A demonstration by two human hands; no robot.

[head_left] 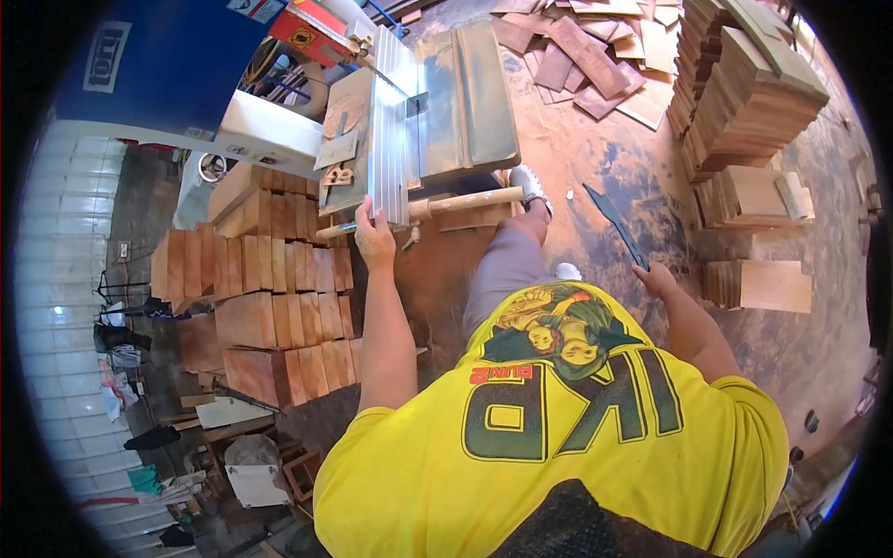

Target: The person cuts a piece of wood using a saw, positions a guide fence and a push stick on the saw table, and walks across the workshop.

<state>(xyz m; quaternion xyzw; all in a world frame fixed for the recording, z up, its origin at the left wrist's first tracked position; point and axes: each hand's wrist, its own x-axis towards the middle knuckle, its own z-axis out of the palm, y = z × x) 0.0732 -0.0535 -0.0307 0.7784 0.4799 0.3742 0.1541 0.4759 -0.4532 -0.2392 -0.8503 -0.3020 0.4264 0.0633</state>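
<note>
My left hand (375, 242) is at the near end of the long aluminium fence (389, 149) on the band saw table (465, 102), its fingers closed on the fence's end. Just below it, a round wooden bar (465, 202) runs across the table's front edge. The thin saw blade comes down beside the fence near a dark table insert (416, 105). Out to the side, my right hand (657, 279) is closed around the end of a long dark push stick (614, 221), which points forward over the floor.
Stacked wood blocks (279, 316) stand left of the saw. Tall piles of boards (753, 102) and lower stacks (758, 284) line the right side. Loose thin boards (595, 56) lie heaped beyond the table. Sawdust covers the floor (595, 158). The blue saw housing (158, 65) rises at upper left.
</note>
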